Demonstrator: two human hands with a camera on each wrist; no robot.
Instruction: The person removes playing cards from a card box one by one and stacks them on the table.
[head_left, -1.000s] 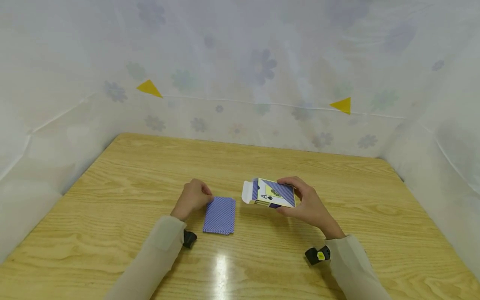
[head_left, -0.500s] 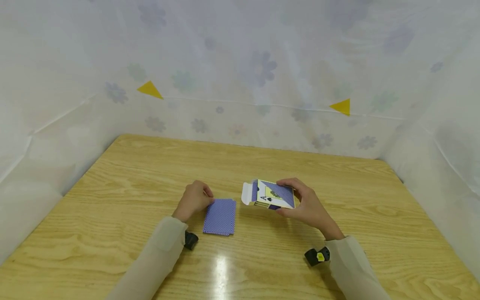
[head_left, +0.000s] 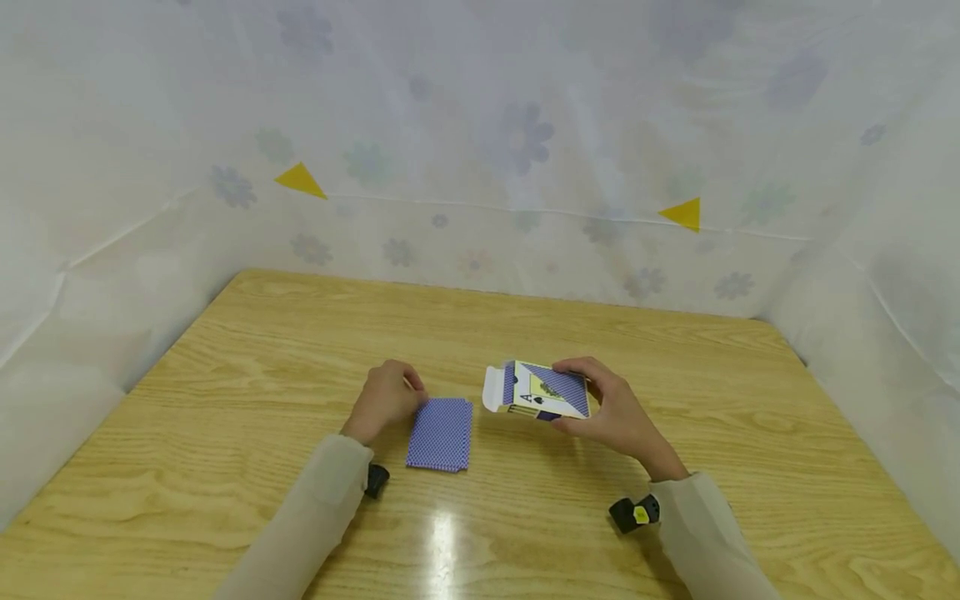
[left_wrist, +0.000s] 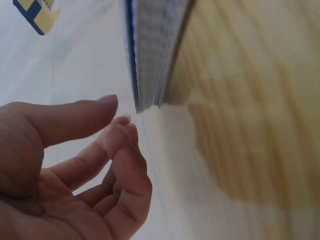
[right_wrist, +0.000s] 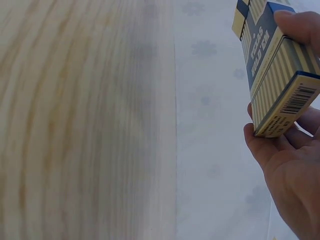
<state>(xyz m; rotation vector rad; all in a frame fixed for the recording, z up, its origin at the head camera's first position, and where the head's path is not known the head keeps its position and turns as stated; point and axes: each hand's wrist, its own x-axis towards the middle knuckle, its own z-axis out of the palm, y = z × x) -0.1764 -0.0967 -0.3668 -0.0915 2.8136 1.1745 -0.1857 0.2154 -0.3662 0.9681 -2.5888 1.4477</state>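
A deck of blue-backed playing cards (head_left: 440,435) lies on the table, its edges slightly uneven. At its far left corner is my left hand (head_left: 385,402), with loosely curled fingers. In the left wrist view, my left hand (left_wrist: 95,165) has thumb and fingertips close beside the edge of the card stack (left_wrist: 155,55), not wrapped round it. My right hand (head_left: 611,408) grips a playing card box (head_left: 551,388) by its sides, above the table. The box's end flap (head_left: 493,388) hangs out towards the deck. The right wrist view shows the box's striped bottom end (right_wrist: 287,107) with a barcode.
The wooden table (head_left: 480,333) reaches to a white flowered curtain (head_left: 465,100) at the back and sides. Two yellow triangles (head_left: 302,180) are on the back curtain. A black wrist camera (head_left: 634,513) sits under the right sleeve.
Both hands, the box and the deck keep nearly the same places. The view has shifted very slightly.
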